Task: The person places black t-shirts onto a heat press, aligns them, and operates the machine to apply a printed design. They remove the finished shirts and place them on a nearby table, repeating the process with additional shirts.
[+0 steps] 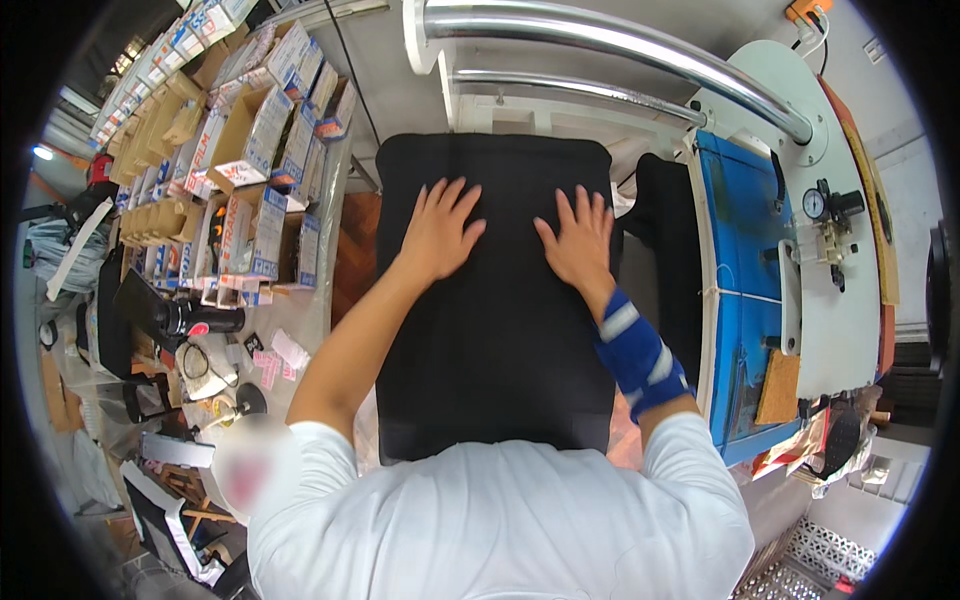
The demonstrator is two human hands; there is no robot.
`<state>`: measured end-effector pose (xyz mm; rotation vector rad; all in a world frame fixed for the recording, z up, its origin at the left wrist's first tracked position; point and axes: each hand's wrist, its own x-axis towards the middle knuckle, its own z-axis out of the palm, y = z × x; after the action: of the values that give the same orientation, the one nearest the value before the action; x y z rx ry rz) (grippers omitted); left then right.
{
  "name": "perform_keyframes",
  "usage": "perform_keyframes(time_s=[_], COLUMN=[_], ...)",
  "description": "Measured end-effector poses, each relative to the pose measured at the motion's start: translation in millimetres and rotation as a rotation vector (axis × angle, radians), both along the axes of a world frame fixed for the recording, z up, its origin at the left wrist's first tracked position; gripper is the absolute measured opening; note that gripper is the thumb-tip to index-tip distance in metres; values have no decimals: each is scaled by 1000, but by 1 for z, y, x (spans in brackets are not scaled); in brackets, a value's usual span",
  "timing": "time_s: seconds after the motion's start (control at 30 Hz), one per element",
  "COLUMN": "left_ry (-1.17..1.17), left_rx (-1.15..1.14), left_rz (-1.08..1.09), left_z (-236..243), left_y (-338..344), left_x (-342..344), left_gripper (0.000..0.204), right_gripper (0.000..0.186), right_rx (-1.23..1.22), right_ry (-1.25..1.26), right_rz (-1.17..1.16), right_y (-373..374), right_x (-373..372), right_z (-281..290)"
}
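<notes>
A black cloth (490, 330) lies smooth over a flat, round-cornered board in front of me. My left hand (440, 225) rests on its upper left part, palm down, fingers spread. On the upper right part lies my right hand (580, 240), also flat with fingers apart. Neither hand holds anything; a strip of bare cloth separates them. A blue wrist brace (640, 350) with pale grey bands wraps my right forearm. More black fabric (668, 240) hangs beside the board's right edge.
Open cardboard boxes (250, 130) crowd the left side. Thick metal bars (620, 50) cross beyond the board. At right stands a machine with a blue panel (740, 200) and a pressure gauge (815, 205). A phone (178, 450) is at lower left.
</notes>
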<state>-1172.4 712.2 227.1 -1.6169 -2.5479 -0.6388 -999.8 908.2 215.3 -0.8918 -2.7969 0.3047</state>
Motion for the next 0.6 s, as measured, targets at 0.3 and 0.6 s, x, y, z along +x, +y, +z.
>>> perform_keyframes(time_s=[0.3,0.6], left_ry=[-848,-1531], left_rx=[225,128], left_rz=[570,718], left_z=[-68,-77], left_y=[-236,-360], left_x=[117,128], left_gripper=[66,27], right_gripper=[64,29], right_rx=[-541,-1649], right_ry=[-80,679], right_rz=[-335,-509], right_y=[-81,-84], right_x=[257,352], right_z=[-27,-29])
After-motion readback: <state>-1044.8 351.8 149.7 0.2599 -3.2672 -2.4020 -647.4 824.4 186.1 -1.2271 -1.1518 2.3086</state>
